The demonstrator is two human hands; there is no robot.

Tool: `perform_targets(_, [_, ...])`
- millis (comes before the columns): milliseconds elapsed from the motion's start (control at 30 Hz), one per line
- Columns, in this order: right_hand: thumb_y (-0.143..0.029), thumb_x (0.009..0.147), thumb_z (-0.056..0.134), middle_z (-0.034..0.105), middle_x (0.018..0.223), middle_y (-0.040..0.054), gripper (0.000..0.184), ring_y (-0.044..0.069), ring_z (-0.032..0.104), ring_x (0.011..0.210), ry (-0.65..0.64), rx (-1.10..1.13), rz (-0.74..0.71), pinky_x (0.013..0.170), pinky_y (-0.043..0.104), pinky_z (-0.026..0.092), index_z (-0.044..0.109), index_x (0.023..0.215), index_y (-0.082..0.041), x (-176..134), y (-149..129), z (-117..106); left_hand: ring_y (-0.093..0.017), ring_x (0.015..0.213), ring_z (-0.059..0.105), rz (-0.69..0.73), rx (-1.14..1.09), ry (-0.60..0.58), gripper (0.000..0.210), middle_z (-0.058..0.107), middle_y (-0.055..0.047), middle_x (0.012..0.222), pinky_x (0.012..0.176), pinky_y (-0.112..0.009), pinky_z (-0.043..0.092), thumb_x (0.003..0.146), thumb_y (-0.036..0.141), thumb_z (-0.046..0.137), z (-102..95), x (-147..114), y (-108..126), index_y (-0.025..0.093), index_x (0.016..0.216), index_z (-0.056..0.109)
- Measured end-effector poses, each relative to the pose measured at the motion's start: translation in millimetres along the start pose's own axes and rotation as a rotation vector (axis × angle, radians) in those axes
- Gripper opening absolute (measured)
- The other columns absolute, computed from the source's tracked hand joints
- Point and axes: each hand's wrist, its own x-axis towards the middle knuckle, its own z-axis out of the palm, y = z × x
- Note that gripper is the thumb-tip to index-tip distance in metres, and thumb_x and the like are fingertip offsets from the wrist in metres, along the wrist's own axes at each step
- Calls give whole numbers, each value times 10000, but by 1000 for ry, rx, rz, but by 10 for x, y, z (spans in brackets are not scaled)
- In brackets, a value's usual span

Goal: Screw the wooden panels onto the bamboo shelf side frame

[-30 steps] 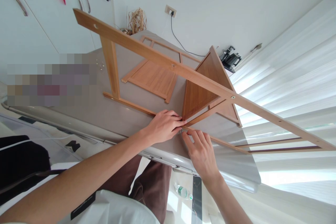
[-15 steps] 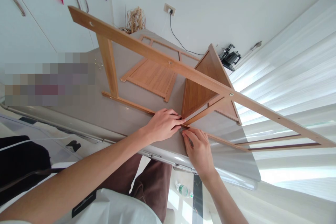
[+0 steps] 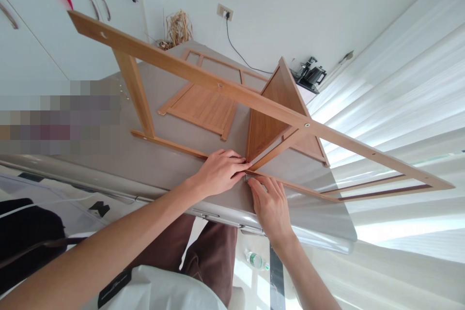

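Frame (image 3: 196, 75): slip risk.
Left hand (image 3: 219, 172) clamped on frame, right hand (image 3: 271, 202) pinching metal piece (image 3: 247, 177); loosened grip could shift panel (image 3: 267, 131).

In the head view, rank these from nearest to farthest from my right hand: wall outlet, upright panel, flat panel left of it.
From the right hand:
1. Upright panel: lower corner just ahead.
2. Flat panel: on the table, ahead and left.
3. Outlet: on the wall, beyond the table.

Small piece (image 3: 247, 177) (perhaps metal) partly hidden, curtain (image 3: 395, 92) cropped
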Motion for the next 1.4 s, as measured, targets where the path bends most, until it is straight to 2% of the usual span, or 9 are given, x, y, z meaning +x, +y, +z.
perform_targets(133, [-97, 984, 487, 637, 950, 65, 213, 202, 562, 899, -14, -89, -37, 846, 352, 415, 658, 1058, -199, 18, -18, -26, -186, 1120, 627, -1, -5, 7, 292, 742, -16, 1206, 932, -356, 468, 1000, 302, 539, -3, 1, 4, 251, 1254, 675])
perform_targets(333, [7, 917, 458, 628, 957, 96, 300, 233, 526, 879, -101, -275, -175, 806, 388, 405, 646, 1084, -156, 90, -58, -134, -186, 1109, 632, -13, -11, 10, 297, 738, -15, 1216, 892, -361, 460, 1006, 301, 528, 9, -7, 2, 259, 1265, 667])
perform_targets(633, [49, 871, 469, 623, 989, 91, 360, 229, 516, 890, -130, -277, -209, 790, 379, 400, 638, 1107, -163, 158, -30, -181, -190, 1121, 630, -16, -43, -12, 286, 740, -1, 1208, 897, -363, 458, 1003, 292, 533, -26, -7, 10, 268, 1251, 671])
perform_targets(767, [-23, 933, 480, 630, 979, 87, 268, 222, 528, 875, -101, -204, -157, 777, 380, 407, 645, 1082, -172, 122, -13, -126, -193, 1133, 627, -18, -44, -13, 289, 740, -2, 1210, 904, -366, 456, 1001, 295, 539, -21, -4, 11, 266, 1258, 667])
perform_targets(967, [-192, 992, 537, 631, 975, 52, 131, 179, 572, 894, -7, 231, 142, 827, 335, 471, 668, 989, -196, 35, 10, 38, -193, 1117, 633, -14, -21, 0, 288, 741, -3, 1208, 898, -366, 460, 1004, 297, 531, -6, -4, 5, 253, 1248, 677])
perform_targets(1067, [-240, 983, 573, 625, 972, 42, 118, 177, 575, 910, 37, 298, 219, 840, 331, 485, 689, 989, -220, 7, 15, 88, -192, 1119, 633, -12, -10, 14, 281, 742, -8, 1206, 900, -361, 463, 1000, 297, 537, 2, -6, 2, 256, 1236, 685])
perform_targets(1200, [-217, 990, 559, 629, 972, 49, 133, 178, 567, 920, 71, 295, 161, 859, 338, 484, 690, 1012, -211, -5, 39, 91, -188, 1117, 635, -14, -16, 11, 268, 740, -6, 1208, 927, -356, 466, 993, 304, 553, 7, -8, 0, 264, 1217, 694])
perform_targets(1400, [-135, 999, 502, 648, 979, 61, 186, 188, 570, 938, 15, 156, 18, 877, 356, 452, 670, 1058, -192, -19, 56, 51, -190, 1118, 635, -16, -18, 7, 274, 740, -3, 1211, 905, -363, 473, 990, 301, 557, 18, -2, -6, 266, 1226, 691])
